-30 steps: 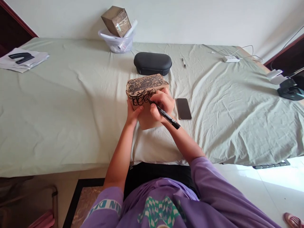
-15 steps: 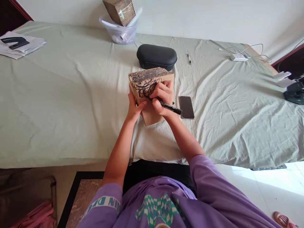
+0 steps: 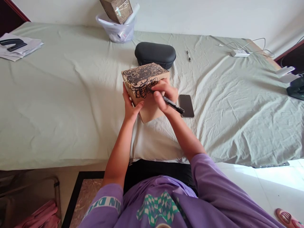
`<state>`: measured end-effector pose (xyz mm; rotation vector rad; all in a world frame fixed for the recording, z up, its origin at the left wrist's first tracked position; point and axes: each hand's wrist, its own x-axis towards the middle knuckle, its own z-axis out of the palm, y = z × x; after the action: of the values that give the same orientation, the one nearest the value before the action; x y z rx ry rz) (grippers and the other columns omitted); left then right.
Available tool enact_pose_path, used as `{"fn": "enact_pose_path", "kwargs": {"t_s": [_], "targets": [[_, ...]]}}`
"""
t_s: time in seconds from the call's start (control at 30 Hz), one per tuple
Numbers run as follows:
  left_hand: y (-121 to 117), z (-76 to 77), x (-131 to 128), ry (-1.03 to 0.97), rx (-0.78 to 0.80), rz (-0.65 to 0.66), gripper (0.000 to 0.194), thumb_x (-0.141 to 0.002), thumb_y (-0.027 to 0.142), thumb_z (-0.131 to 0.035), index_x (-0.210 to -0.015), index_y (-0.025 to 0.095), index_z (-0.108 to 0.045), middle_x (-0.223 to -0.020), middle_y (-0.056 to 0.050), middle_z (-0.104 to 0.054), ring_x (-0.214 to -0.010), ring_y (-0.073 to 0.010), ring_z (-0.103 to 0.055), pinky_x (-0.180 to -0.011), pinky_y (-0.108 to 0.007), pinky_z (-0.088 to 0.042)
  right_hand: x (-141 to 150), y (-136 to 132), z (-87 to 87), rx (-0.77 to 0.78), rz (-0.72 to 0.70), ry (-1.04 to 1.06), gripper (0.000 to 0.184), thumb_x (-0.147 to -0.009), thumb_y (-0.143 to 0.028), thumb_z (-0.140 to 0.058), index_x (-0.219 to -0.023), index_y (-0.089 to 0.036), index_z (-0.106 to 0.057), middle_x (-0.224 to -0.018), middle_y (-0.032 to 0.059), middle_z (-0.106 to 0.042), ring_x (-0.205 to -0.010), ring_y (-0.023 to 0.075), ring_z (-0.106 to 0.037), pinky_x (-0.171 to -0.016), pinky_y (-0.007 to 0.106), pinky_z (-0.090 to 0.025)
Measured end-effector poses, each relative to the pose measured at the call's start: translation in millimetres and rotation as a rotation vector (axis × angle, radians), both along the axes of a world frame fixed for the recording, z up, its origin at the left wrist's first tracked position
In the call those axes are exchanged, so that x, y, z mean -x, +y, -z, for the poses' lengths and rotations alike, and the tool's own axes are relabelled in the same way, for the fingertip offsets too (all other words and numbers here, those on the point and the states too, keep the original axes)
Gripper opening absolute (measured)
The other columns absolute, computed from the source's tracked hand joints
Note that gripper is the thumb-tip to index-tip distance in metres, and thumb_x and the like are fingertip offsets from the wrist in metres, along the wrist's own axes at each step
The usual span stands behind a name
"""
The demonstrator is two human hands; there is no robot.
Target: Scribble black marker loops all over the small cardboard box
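A brown cardboard box (image 3: 150,109) stands tilted on the cloth in front of me, with dense black loops over its top and looser scribbles on the upper part of the side facing me. My left hand (image 3: 131,106) grips its left edge, thumb on the near face and fingers along the left side. Pinched in my right hand (image 3: 167,93) is a black marker (image 3: 175,106), its tip at the scribbles and its back end pointing down to the right. Just behind the box lies a black zip case (image 3: 155,53).
Right of the box lies a phone (image 3: 186,106), with a small pen (image 3: 188,56) farther back. A clear plastic basket (image 3: 118,33) holds paper rolls and another box (image 3: 118,11). Papers with a stapler-like black tool (image 3: 14,44) lie far left; a power strip (image 3: 239,53) far right.
The box has shifted slightly left and turned a little. My right hand has lifted somewhat off its face, the marker still held. My left hand keeps its grip.
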<state>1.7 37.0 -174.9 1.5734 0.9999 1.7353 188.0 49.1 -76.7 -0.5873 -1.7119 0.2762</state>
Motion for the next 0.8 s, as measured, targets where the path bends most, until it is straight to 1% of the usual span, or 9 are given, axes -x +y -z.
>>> {"fn": "enact_pose_path", "kwargs": {"t_s": [0.1,0.2,0.23,0.3,0.37,0.43,0.57,0.67,0.8], "targets": [[3.3,-2.2,8.2,0.013,-0.129,-0.093,0.14,-0.075,0.082,-0.088,-0.176,0.045,0.002,-0.174,-0.013,-0.03,-0.164,-0.0398,-0.039,-0.137,-0.06,-0.037,-15.2,9.3,-2.3,0.247,0.127,0.185,0.076,-0.109,-0.079,-0.017,-0.138,-0.028,-0.065,-0.085,0.0054,-0.07,-0.067,0.0238,-0.064,-0.065,0.041,-0.053],[10.0,-0.9,18.8,0.057,-0.18,-0.048,0.141,-0.076,0.084,-0.085,-0.176,0.044,0.006,-0.169,-0.016,-0.035,-0.164,-0.0402,-0.041,-0.136,-0.059,-0.038,-36.1,32.4,-0.1,0.472,0.369,-0.019,0.091,-0.111,-0.069,0.006,-0.156,-0.02,-0.056,-0.088,0.0064,-0.072,-0.063,0.0205,-0.06,-0.063,0.037,-0.051],[12.3,0.3,22.8,0.058,-0.179,-0.021,0.142,-0.075,0.086,-0.084,-0.176,0.042,0.006,-0.168,-0.017,-0.037,-0.166,-0.0406,-0.038,-0.137,-0.058,-0.037,-43.9,40.8,2.1,0.558,0.438,-0.158,0.086,-0.114,-0.064,0.002,-0.153,-0.018,-0.059,-0.091,0.0079,-0.073,-0.068,0.0202,-0.063,-0.069,0.036,-0.054],[16.3,3.8,30.8,0.056,-0.171,0.011,0.146,-0.072,0.09,-0.084,-0.177,0.038,0.003,-0.165,-0.019,-0.042,-0.17,-0.0418,-0.032,-0.14,-0.058,-0.033,-58.7,54.6,9.0,0.692,0.486,-0.426,0.056,-0.117,-0.05,-0.031,-0.137,-0.015,-0.07,-0.101,0.0118,-0.077,-0.086,0.0232,-0.071,-0.085,0.037,-0.057],[19.3,7.8,37.6,0.057,-0.165,0.018,0.148,-0.068,0.091,-0.085,-0.177,0.035,-0.002,-0.165,-0.019,-0.044,-0.17,-0.043,-0.032,-0.14,-0.058,-0.031,-69.9,61.6,18.6,0.78,0.458,-0.598,0.027,-0.099,-0.029,-0.068,-0.12,-0.015,-0.076,-0.107,0.0153,-0.079,-0.102,0.0302,-0.073,-0.096,0.043,-0.056],[21.7,11.7,41.8,0.061,-0.166,0.016,0.147,-0.066,0.091,-0.086,-0.176,0.036,-0.006,-0.17,-0.02,-0.039,-0.168,-0.0436,-0.036,-0.14,-0.058,-0.031,-74.7,62.2,28.8,0.847,0.439,-0.742,0.034,-0.082,-0.014,-0.078,-0.116,-0.015,-0.075,-0.115,0.0185,-0.079,-0.108,0.0348,-0.072,-0.097,0.046,-0.056],[26.4,17.4,41.9,0.079,-0.138,-0.003,0.145,-0.067,0.094,-0.083,-0.174,0.035,-0.005,-0.17,-0.021,-0.04,-0.169,-0.0432,-0.036,-0.14,-0.058,-0.031,-67.6,56.9,39.8,0.863,0.41,-0.87,0.042,-0.086,-0.007,-0.067,-0.127,-0.015,-0.069,-0.125,0.0216,-0.078,-0.109,0.0344,-0.07,-0.09,0.042,-0.054],[29.3,17.6,38.1,0.084,-0.092,-0.02,0.145,-0.066,0.097,-0.081,-0.173,0.033,-0.006,-0.167,-0.022,-0.042,-0.17,-0.0435,-0.032,-0.139,-0.059,-0.032,-61.7,58.3,34.2,0.827,0.405,-0.863,0.046,-0.09,-0.007,-0.061,-0.135,-0.015,-0.064,-0.124,0.0183,-0.078,-0.11,0.0315,-0.07,-0.089,0.039,-0.053],[22.1,11.8,35.7,0.108,-0.137,-0.109,0.131,-0.073,0.095,-0.077,-0.171,0.034,-0.013,-0.172,-0.019,-0.037,-0.171,-0.0442,-0.028,-0.139,-0.062,-0.029,-65.9,59.7,7.1,0.629,0.345,-0.454,0.041,-0.091,-0.008,-0.058,-0.13,-0.02,-0.059,-0.11,0.0094,-0.078,-0.098,0.0222,-0.071,-0.094,0.035,-0.056]]}}
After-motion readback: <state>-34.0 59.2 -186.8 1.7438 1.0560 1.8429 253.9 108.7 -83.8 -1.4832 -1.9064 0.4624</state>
